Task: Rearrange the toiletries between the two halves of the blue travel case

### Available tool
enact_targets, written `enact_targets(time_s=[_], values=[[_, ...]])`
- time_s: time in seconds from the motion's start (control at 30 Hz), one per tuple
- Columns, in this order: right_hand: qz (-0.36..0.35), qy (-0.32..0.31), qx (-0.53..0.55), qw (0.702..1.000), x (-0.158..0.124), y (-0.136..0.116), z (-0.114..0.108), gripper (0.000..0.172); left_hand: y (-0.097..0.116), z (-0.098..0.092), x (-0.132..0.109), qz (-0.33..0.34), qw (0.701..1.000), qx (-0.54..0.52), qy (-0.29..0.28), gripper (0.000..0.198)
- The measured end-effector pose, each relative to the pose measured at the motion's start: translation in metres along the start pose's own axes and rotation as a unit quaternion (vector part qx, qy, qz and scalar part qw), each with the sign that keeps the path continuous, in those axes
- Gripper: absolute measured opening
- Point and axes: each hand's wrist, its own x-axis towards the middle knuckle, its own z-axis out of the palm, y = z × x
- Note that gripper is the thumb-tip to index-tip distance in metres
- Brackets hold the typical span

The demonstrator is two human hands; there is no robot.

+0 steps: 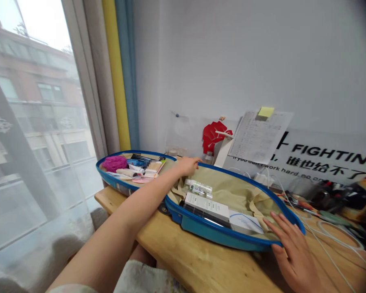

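Note:
A blue-rimmed suitcase (219, 240) lies unfolded, its two halves side by side on a wooden desk. My left hand (188, 166) reaches across it, fingers curled over the far rim near the joint between the halves. At the right end, my right hand (294, 254) rests against the rim with its fingers stretched out and slightly apart. Inside the right half are a white box (207, 204), a clear bottle (199, 188) and a white packet with a blue line (245, 221). The left half holds a magenta fuzzy bundle (115, 164) and several tubes and packets.
White cables (341, 236) and a cluttered group of items (329, 195) lie on the desk (201, 264) to the right. Papers (259, 136) stand by the wall behind the suitcase. Curtains (110, 77) and a window are on the left.

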Motion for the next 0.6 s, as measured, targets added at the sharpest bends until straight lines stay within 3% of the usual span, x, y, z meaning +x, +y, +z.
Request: enact_targets(time_s=[0.17, 0.33, 0.47, 0.6], values=[[0.012, 0.013, 0.007, 1.0, -0.002, 0.002, 0.005, 0.045, -0.069, -0.031, -0.022, -0.126, 0.99, -0.006, 0.067, 0.033], [0.0, 0.014, 0.005, 1.0, -0.002, 0.001, 0.006, 0.045, -0.128, -0.028, -0.049, -0.221, 0.975, 0.0, 0.036, 0.035], [-0.004, 0.017, 0.0, 1.0, 0.001, -0.001, 0.003, 0.045, -0.14, -0.013, -0.055, -0.22, 0.975, -0.013, -0.005, 0.035], [-0.008, 0.012, -0.008, 1.0, 0.002, -0.002, 0.001, 0.045, -0.137, -0.009, -0.056, -0.16, 0.987, -0.023, 0.021, 0.034]])
